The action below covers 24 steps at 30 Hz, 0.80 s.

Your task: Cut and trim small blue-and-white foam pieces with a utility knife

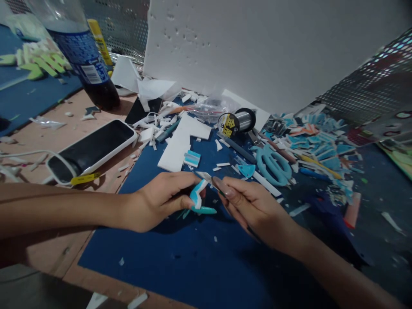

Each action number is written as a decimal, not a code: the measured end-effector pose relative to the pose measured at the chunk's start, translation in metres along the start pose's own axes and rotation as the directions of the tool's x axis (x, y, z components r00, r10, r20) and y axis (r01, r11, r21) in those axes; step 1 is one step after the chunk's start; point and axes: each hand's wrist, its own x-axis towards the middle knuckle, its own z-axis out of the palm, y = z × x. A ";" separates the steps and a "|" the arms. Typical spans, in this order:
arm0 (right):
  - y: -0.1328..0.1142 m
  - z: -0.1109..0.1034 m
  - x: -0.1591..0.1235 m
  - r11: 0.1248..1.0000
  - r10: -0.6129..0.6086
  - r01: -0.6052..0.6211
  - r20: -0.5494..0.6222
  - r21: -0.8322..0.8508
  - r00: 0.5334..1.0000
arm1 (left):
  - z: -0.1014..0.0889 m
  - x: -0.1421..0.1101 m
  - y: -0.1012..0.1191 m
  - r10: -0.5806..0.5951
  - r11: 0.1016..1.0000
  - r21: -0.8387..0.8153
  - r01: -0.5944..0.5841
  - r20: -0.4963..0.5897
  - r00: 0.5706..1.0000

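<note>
Between the thumb and fingers of my left hand (161, 201) is a small blue-and-white foam piece (196, 195) with a curved, notched outline. Long teal nails show at that hand's fingertips. My right hand (254, 206) is closed around a craft knife, most of whose handle the fingers hide. Its pale blade (205, 176) points left, close to the top of the foam piece; whether they touch I cannot tell. Both hands are above a dark blue mat (180, 266). Just beyond them lie a small blue-and-white block (192, 158) and a white foam sheet offcut (175, 148).
A phone (93, 148) with a cable lies left, near a cola bottle (83, 64). Behind the hands are a wire spool (236, 121), light blue scissors (273, 165) and a heap of blue-and-white scraps (322, 141). A large white foam board (244, 47) stands at the back.
</note>
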 end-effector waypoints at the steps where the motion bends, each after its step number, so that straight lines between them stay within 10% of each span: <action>1: 0.000 0.000 0.000 1.000 -0.001 0.001 0.004 -0.006 1.000 | 0.000 0.000 0.000 -0.005 1.000 0.004 0.005 0.005 1.000; 24: 0.005 -0.001 0.003 0.984 -0.124 0.114 -0.061 -0.139 0.990 | 0.000 0.000 -0.004 -0.087 0.990 -0.101 0.095 0.084 0.993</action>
